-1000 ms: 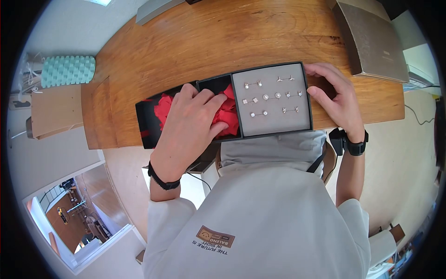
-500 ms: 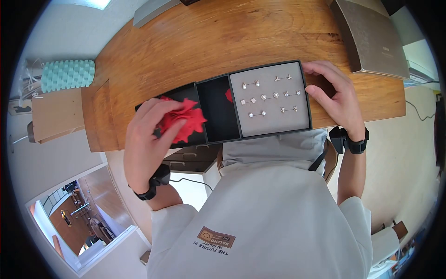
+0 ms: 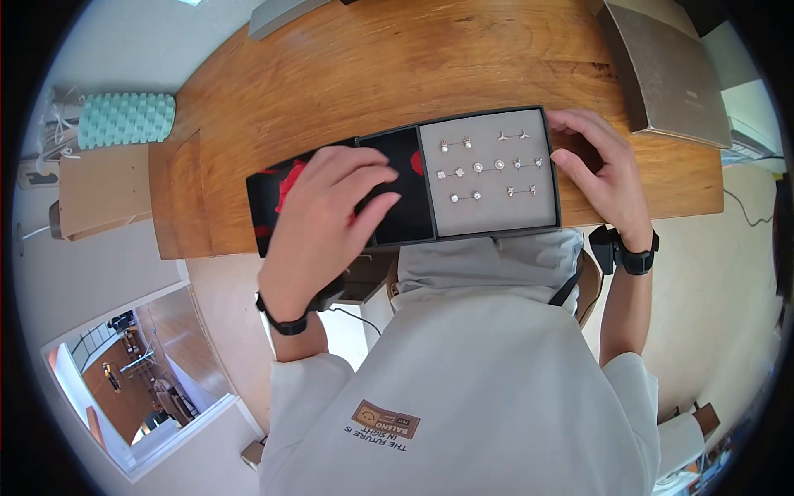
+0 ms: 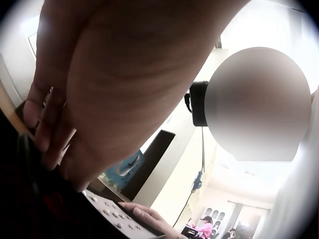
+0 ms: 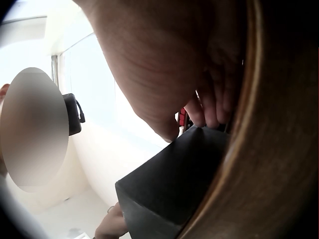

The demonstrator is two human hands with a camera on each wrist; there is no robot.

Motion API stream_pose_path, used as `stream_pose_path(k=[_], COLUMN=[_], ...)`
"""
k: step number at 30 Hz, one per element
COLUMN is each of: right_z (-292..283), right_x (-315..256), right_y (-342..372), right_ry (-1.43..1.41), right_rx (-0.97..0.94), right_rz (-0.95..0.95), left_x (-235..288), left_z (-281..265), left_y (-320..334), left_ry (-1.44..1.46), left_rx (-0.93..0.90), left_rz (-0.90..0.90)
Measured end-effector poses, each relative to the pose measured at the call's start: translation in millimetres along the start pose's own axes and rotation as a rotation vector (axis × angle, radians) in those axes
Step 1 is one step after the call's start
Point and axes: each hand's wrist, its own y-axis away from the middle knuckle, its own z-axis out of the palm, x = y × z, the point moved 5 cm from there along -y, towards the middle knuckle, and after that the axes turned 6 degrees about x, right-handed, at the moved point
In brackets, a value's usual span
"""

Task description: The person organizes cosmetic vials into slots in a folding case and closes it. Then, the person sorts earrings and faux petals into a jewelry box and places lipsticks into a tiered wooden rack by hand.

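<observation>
A long black box (image 3: 397, 242) lies along the desk's front edge in the head view, divided into compartments. Its right part holds a grey pad (image 3: 463, 217) set with several pairs of stud earrings (image 3: 488, 166). Crumpled red petal-like pieces (image 3: 289, 183) fill part of the left compartment, and a small red piece (image 3: 417, 163) lies in the black middle one. Over the divider between these two is my left hand (image 3: 327, 211), fingers loosely bent and nothing seen between them. My right hand (image 3: 608, 169) rests thumb and fingertips against the box's right end.
The wooden desk (image 3: 397, 66) stretches behind the box. A brown carton (image 3: 666, 74) stands at the back right. On the left are a mint-green bumpy object (image 3: 126, 120) and a cardboard box (image 3: 106, 190). A grey object (image 3: 285, 15) sits at the far edge.
My left hand gathered the red pieces out of the middle compartment, carried them to the left one and let them go, then moved back rightward. My right hand stayed at the box's end.
</observation>
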Motion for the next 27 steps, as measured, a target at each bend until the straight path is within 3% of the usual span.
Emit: stream_pose_path(k=[4, 6, 16, 24, 27], right_z=[-0.3, -0.7, 0.5, -0.2, 0.8], right_x=[1.9, 1.2, 2.1, 1.3, 2.0], right_y=[0.4, 1.3, 0.8, 0.2, 0.6], right_ry=[0.004, 0.005, 0.022, 0.018, 0.008], right_rx=[0.006, 0.009, -0.001, 0.007, 0.006], right_rz=[0.003, 0.004, 0.016, 0.016, 0.031], left_x=[7.1, 7.0, 4.4, -0.1, -15.8], left_z=[31.0, 39.4, 48.5, -4.5, -20.6], left_y=[-15.6, -18.5, -12.9, 7.7, 26.1], left_ry=[0.002, -0.144, -0.203, -0.123, -0.159], left_rx=[-0.015, -0.021, 0.065, 0.245, 0.188], left_rz=[-0.008, 0.02, 0.05, -0.019, -0.07])
